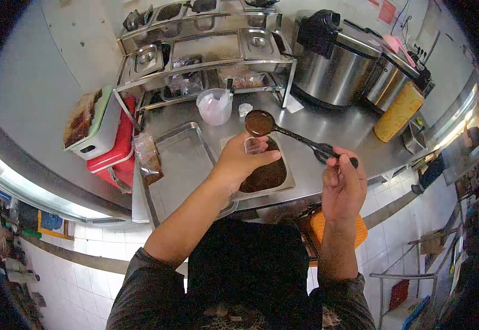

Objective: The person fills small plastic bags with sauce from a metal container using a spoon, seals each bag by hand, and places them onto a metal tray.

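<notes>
holding cup (254,145) in l hand (239,165), ladle (283,131) in r hand (343,184)

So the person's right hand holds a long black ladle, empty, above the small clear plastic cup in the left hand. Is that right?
Not quite: the head view shows the long black ladle full of brown sauce, not empty. The right hand does hold it above the small clear plastic cup in the left hand.
</notes>
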`<state>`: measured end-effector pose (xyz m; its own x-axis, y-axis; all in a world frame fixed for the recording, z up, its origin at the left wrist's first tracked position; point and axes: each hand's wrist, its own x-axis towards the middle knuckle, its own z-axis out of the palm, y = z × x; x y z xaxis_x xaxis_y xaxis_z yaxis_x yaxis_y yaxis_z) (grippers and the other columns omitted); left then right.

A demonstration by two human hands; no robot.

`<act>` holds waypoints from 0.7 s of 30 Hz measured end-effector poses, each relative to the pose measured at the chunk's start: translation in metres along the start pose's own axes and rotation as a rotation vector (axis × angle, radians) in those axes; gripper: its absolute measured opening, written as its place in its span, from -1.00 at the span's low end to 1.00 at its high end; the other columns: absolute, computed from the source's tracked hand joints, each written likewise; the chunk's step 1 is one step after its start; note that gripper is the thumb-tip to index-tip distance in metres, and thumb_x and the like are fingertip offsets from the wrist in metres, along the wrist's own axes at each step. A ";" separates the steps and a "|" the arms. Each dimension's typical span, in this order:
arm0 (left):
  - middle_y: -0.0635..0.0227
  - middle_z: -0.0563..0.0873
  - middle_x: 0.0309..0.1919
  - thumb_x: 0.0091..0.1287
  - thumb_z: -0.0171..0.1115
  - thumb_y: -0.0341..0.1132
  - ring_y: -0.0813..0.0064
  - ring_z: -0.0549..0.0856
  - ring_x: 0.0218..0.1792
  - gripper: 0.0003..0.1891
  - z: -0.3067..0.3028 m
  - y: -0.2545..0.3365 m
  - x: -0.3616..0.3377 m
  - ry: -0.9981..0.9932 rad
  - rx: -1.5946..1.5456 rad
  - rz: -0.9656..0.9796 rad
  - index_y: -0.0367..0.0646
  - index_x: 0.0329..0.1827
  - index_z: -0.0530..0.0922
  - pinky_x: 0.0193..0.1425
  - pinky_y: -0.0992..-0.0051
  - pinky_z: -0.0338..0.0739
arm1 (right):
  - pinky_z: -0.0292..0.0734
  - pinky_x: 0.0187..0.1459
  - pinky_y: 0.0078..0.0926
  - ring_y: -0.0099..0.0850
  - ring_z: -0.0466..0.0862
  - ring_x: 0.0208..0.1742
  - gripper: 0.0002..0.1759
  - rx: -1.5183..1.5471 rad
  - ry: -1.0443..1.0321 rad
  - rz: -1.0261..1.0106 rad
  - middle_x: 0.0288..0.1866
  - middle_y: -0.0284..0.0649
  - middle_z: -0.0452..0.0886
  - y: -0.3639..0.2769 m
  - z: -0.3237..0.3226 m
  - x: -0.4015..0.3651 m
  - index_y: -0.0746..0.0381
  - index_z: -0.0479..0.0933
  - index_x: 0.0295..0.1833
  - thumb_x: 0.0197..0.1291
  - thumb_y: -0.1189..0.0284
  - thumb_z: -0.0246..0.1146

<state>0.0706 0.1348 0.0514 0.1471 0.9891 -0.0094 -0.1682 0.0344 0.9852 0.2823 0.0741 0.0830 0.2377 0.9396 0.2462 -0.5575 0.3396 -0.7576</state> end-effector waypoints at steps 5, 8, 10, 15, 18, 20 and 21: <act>0.39 0.63 -0.08 0.02 0.67 -0.31 0.51 0.60 0.03 -0.41 -0.006 -0.009 0.005 -0.004 -0.077 0.007 -0.22 0.11 0.58 0.20 0.46 0.49 | 0.28 -0.48 -0.70 -0.63 0.40 -0.52 -0.80 -0.155 -0.025 -0.058 -0.29 -0.15 0.69 0.001 0.010 -0.004 0.35 0.59 0.03 0.40 0.47 0.22; 0.39 0.63 -0.09 0.03 0.66 -0.32 0.51 0.61 0.00 -0.44 -0.006 -0.005 0.004 -0.002 -0.119 -0.003 -0.21 0.09 0.58 0.19 0.47 0.49 | 0.30 -0.47 -0.68 -0.63 0.44 -0.47 -0.81 -0.249 -0.087 -0.115 -0.27 -0.14 0.69 0.002 0.009 -0.006 0.33 0.60 0.02 0.42 0.46 0.21; 0.40 0.63 -0.11 0.04 0.65 -0.33 0.52 0.62 -0.02 -0.47 -0.007 -0.004 0.005 0.001 -0.119 -0.006 -0.21 0.06 0.58 0.17 0.47 0.50 | 0.32 -0.45 -0.67 -0.62 0.47 -0.44 -0.82 -0.330 -0.118 -0.153 -0.25 -0.14 0.70 0.001 0.010 -0.009 0.33 0.61 0.00 0.41 0.48 0.21; 0.40 0.63 -0.15 0.06 0.64 -0.34 0.52 0.62 -0.06 -0.53 -0.009 -0.002 0.009 0.006 -0.105 0.031 -0.19 -0.01 0.57 0.13 0.46 0.50 | 0.39 -0.38 -0.64 -0.56 0.54 -0.36 -0.85 -0.565 -0.244 -0.307 -0.20 -0.16 0.71 -0.005 0.015 -0.008 0.30 0.66 -0.07 0.31 0.57 0.23; 0.40 0.63 -0.16 0.07 0.63 -0.33 0.52 0.62 -0.07 -0.55 -0.011 0.003 0.009 0.002 -0.031 0.012 -0.17 -0.05 0.57 0.14 0.45 0.50 | 0.45 -0.32 -0.59 -0.47 0.60 -0.33 -0.83 -0.703 -0.315 -0.424 -0.21 -0.14 0.71 -0.009 0.020 -0.010 0.28 0.69 -0.12 0.21 0.64 0.24; 0.40 0.64 -0.17 0.06 0.64 -0.33 0.51 0.62 -0.06 -0.57 -0.013 0.002 0.010 0.006 -0.062 0.013 -0.17 -0.08 0.56 0.15 0.45 0.50 | 0.50 -0.29 -0.54 -0.40 0.64 -0.31 -0.81 -0.808 -0.364 -0.490 -0.22 -0.12 0.71 -0.014 0.023 -0.010 0.27 0.70 -0.13 0.16 0.66 0.26; 0.39 0.64 -0.17 0.06 0.64 -0.33 0.51 0.63 -0.06 -0.57 -0.013 0.001 0.011 0.008 -0.077 0.013 -0.17 -0.10 0.56 0.15 0.45 0.50 | 0.51 -0.27 -0.52 -0.37 0.65 -0.30 -0.81 -0.832 -0.379 -0.504 -0.23 -0.11 0.71 -0.016 0.024 -0.011 0.27 0.70 -0.13 0.16 0.66 0.27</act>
<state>0.0590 0.1477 0.0498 0.1367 0.9906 0.0012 -0.2441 0.0325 0.9692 0.2692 0.0597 0.1072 -0.0549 0.6982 0.7138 0.2952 0.6942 -0.6564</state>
